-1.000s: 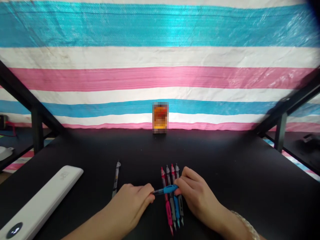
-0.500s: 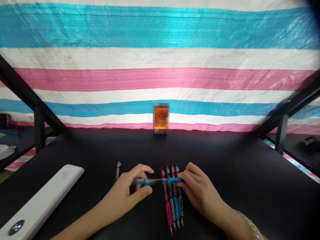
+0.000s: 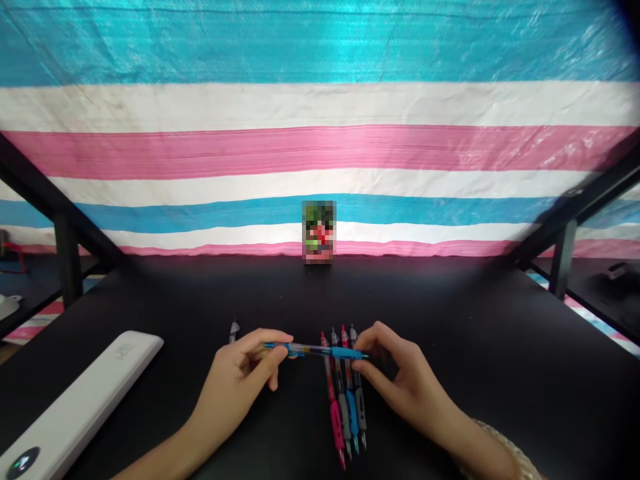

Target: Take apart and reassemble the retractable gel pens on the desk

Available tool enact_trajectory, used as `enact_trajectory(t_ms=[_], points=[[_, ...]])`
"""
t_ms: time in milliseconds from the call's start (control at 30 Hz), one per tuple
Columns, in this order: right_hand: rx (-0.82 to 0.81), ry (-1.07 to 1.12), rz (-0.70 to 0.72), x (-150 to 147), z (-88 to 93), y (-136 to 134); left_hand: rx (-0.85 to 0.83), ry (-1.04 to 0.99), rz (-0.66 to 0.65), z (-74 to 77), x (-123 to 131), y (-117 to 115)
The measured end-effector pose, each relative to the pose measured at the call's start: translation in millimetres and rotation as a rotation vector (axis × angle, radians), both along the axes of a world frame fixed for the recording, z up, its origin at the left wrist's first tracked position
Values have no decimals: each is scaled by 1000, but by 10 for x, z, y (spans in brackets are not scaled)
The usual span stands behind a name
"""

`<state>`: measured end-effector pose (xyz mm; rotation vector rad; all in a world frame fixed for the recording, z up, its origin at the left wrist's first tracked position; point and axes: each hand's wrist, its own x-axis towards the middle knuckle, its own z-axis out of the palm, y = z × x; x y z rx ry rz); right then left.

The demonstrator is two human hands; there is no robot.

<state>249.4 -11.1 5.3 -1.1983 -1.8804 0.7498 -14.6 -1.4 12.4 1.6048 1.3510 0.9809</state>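
Observation:
A blue click pen (image 3: 320,350) is held level above the table between my two hands. My left hand (image 3: 245,373) pinches its clicker end between thumb and forefinger. At the pointed end, by the blue grip, the thumb and fingers of my right hand (image 3: 395,370) close on it. Below lie several pens side by side, among them a pink pen (image 3: 336,420), a grey pen (image 3: 345,420) and a pen with a blue grip (image 3: 353,413). Another clear-topped pen (image 3: 234,330) lies behind my left hand, mostly hidden by it.
A long white device with a round dark display (image 3: 90,400) lies on the left of the black table (image 3: 425,293). A small blurred-out upright object (image 3: 319,233) stands at the back edge, before a striped sheet (image 3: 200,153). Black frame bars slant at both sides.
My left thumb and forefinger, apart around the pen's end before, have closed on it. The pen is raised slightly, and the view has shifted a little. The blurred-out object shows different colours.

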Motion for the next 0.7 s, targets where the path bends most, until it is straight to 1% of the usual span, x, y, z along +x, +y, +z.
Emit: enact_trajectory(t_ms=[133,200,333,467,533,700], points=[[-183,53,55,5,52,-7,-17,-33,10,-30,3,-12],[-231,63,55,2,59,-3,-13,-37,2,-42,-4,-18],[-250,122,41,1,14,13,5,-22,12,-42,-19,-25],[-297,147,76,10,-24,25,23,-36,22,-27,-16,-18],[-329,155,88,13,-23,29,23,-42,24,-22,-11,-13],[-362,204,54,19,9,45,13,-70,42,-23,-14,-9]])
